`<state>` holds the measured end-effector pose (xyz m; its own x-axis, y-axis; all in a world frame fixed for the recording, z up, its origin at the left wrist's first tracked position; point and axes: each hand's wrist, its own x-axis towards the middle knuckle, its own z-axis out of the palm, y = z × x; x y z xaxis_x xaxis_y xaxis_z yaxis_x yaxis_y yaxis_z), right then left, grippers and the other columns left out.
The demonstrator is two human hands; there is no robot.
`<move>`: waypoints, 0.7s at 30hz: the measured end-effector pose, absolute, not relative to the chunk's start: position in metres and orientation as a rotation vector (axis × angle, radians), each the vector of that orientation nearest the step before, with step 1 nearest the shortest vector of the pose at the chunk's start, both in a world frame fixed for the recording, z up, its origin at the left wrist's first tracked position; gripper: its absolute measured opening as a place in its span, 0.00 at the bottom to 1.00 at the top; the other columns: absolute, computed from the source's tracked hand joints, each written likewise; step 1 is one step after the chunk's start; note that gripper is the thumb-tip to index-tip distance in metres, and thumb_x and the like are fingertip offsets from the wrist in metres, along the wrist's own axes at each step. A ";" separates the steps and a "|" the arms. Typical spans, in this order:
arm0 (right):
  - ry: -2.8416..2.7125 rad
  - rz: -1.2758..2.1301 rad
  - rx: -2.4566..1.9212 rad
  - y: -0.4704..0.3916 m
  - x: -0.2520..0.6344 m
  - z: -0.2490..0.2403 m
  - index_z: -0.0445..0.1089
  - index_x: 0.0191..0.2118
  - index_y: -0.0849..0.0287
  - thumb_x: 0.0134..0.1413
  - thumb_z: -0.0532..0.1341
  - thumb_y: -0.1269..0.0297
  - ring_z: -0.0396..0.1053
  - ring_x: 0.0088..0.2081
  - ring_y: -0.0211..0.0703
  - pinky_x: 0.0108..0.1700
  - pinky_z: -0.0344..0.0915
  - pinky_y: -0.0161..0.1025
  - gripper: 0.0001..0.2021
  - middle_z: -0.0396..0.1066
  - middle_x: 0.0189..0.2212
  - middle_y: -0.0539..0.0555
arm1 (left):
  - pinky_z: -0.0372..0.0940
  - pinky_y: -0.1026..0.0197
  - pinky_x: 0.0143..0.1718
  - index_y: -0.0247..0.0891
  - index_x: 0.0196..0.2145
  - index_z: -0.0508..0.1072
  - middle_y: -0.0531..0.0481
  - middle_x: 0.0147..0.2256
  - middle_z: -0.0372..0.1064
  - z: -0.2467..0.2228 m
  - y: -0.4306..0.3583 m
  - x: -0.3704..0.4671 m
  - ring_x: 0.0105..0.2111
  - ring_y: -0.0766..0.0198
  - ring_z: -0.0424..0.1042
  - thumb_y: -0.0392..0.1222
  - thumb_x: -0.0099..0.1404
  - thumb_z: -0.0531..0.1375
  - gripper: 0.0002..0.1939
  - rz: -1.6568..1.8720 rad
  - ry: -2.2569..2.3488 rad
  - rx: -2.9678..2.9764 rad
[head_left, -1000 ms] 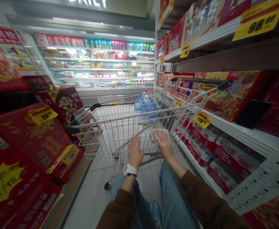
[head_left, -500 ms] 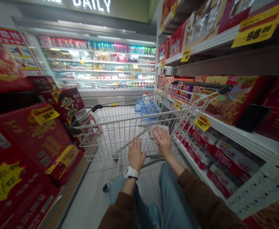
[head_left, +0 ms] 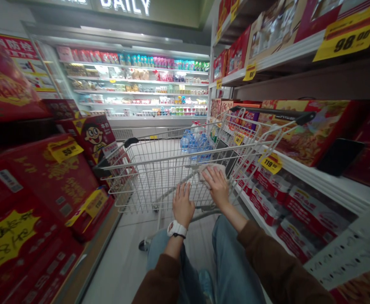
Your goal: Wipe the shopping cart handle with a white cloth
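A wire shopping cart (head_left: 159, 160) stands sideways in front of me. My right hand (head_left: 217, 188) presses a pale cloth (head_left: 201, 175) against the cart's near side wires, its fingers spread over the cloth. To the left of it, my left hand (head_left: 183, 207) rests with fingers stretched out against the lower wires of the same side and holds nothing. A white watch (head_left: 177, 229) is on the left wrist. The part of the cloth under my right palm is hidden.
Red gift boxes (head_left: 52, 181) are stacked close on the left. Shelves with boxes and price tags (head_left: 270, 163) line the right, where a black phone (head_left: 341, 156) leans. Blue-tinted water bottles (head_left: 193, 145) stand beyond the cart, before a lit refrigerated case (head_left: 134, 122).
The view has shifted slightly, so the scene sits a little further right. Both hands keep nearly the same places on the cart, the right one still on the cloth.
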<state>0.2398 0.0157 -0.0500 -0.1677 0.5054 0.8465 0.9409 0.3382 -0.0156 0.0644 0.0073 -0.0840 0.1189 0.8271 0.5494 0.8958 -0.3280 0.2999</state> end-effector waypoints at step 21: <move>-1.796 -0.668 -1.238 0.018 0.218 -0.071 0.66 0.61 0.54 0.41 0.52 0.87 0.51 0.69 0.51 0.67 0.54 0.57 0.40 0.62 0.65 0.55 | 0.48 0.43 0.68 0.36 0.63 0.60 0.41 0.63 0.61 -0.091 0.015 -0.004 0.67 0.52 0.55 0.30 0.60 0.53 0.32 -1.023 -1.821 -2.086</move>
<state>0.2183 0.0175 -0.0709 -0.1659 0.4843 0.8590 0.9278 0.3718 -0.0304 -0.0037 0.0152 -0.0912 0.0076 0.7984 0.6021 0.9293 -0.2279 0.2905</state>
